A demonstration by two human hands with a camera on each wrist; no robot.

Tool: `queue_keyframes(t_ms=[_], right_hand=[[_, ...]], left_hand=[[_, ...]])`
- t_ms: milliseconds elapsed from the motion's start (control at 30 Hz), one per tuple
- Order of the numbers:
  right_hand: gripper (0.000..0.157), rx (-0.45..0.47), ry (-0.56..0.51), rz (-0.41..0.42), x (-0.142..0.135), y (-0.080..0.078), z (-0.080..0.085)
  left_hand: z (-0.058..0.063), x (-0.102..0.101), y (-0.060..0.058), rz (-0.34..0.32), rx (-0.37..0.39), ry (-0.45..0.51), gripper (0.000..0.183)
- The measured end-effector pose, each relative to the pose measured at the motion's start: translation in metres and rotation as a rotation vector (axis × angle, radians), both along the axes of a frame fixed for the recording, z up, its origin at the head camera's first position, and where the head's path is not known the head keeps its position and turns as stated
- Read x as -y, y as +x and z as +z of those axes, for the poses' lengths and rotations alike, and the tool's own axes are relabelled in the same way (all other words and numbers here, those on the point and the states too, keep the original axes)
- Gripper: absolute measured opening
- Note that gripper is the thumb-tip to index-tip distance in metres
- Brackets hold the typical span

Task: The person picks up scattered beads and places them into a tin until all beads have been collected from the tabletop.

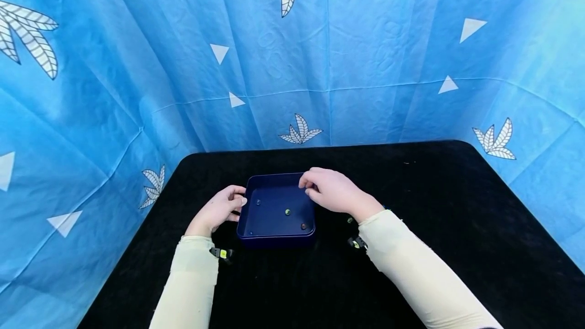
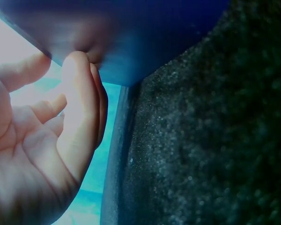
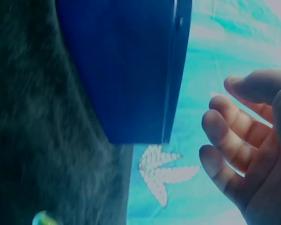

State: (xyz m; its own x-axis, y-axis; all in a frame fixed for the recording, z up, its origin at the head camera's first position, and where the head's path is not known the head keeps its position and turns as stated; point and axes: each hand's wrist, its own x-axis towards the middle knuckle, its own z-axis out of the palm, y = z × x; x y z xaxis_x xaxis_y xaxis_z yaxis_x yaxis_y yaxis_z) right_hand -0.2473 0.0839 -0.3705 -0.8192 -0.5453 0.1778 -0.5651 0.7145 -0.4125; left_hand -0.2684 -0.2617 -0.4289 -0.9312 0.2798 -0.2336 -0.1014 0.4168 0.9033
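A dark blue shallow box (image 1: 277, 241) sits on the black table in the head view. Inside it lie several marbles: a yellow-green marble (image 1: 287, 212), a brownish marble (image 1: 303, 226), and a clear marble (image 1: 258, 201). My left hand (image 1: 221, 210) holds the box's left wall, thumb at the rim; in the left wrist view its fingertips (image 2: 77, 58) press the outer side. Over the back right corner hovers my right hand (image 1: 335, 189). Its fingers are loosely bent, with nothing between them in the right wrist view, and they stand apart from the box wall (image 3: 122, 70).
To the right of the box, near the right wrist, a green marble (image 1: 350, 220) rests on the black cloth-covered table (image 1: 439, 217). A blue patterned curtain (image 1: 375, 55) hangs behind the table and along both sides.
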Motion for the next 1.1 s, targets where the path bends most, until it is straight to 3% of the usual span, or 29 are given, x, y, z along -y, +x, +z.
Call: queue_keyframes(t_ms=[433, 733, 1100], right_hand=[[0.015, 0.062, -0.043, -0.091, -0.044, 0.004, -0.01], [0.013, 0.059, -0.015, -0.071, -0.064, 0.016, -0.025], [0.013, 0.194, -0.032, -0.068, -0.071, 0.025, -0.04]], left_hand=[[-0.001, 0.0, 0.0, 0.014, 0.01, 0.002, 0.044], [-0.002, 0.0, 0.0, 0.014, 0.012, -0.007, 0.045], [0.0, 0.001, 0.001, 0.02, 0.013, -0.016, 0.046]])
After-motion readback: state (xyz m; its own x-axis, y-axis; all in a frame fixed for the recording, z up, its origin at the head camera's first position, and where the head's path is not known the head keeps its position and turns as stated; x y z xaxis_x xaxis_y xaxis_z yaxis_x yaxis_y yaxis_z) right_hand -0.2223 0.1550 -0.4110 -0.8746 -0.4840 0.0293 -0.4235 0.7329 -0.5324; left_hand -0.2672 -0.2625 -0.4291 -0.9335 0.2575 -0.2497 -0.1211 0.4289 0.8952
